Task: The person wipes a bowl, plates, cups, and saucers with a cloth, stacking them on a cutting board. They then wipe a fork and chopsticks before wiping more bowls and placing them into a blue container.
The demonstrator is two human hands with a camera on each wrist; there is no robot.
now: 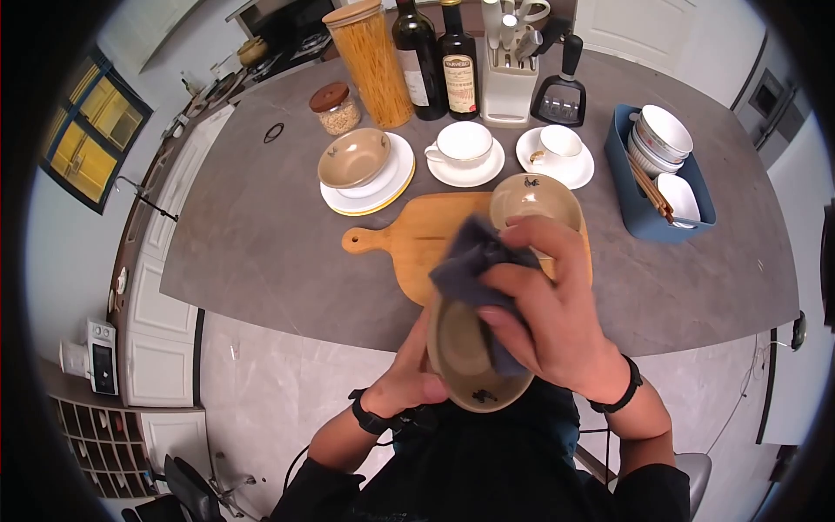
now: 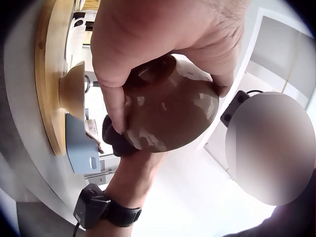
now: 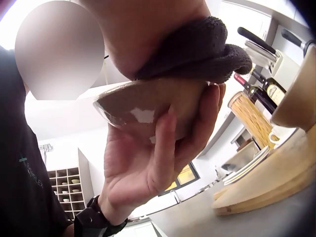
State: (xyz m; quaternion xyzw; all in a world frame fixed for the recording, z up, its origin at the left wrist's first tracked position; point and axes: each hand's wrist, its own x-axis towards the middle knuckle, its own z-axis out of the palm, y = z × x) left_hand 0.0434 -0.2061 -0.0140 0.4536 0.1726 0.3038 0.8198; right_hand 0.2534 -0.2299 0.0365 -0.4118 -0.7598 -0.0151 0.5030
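My left hand (image 1: 408, 370) grips a tan bowl (image 1: 461, 344) by its outer wall, in front of the table edge. The bowl is tilted, and a small dark rooster print shows near its rim. In my right hand (image 1: 557, 304) is a dark grey cloth (image 1: 470, 261), bunched up and pressed to the bowl's inside and rim. From the left wrist view, the bowl's glossy underside (image 2: 168, 108) shows between thumb and fingers. The right wrist view has the cloth (image 3: 192, 54) folded over the bowl's rim. Behind the hands, a second tan bowl (image 1: 557, 202) stands on a wooden cutting board (image 1: 417, 239).
Another tan bowl (image 1: 355, 158) sits on stacked plates (image 1: 400, 165). Two white cups (image 1: 464, 143) stand on saucers. At right is a blue bin (image 1: 639, 209) with bowls and chopsticks. A pasta jar (image 1: 372, 70), bottles (image 1: 458, 70) and a knife block (image 1: 507, 91) line the back.
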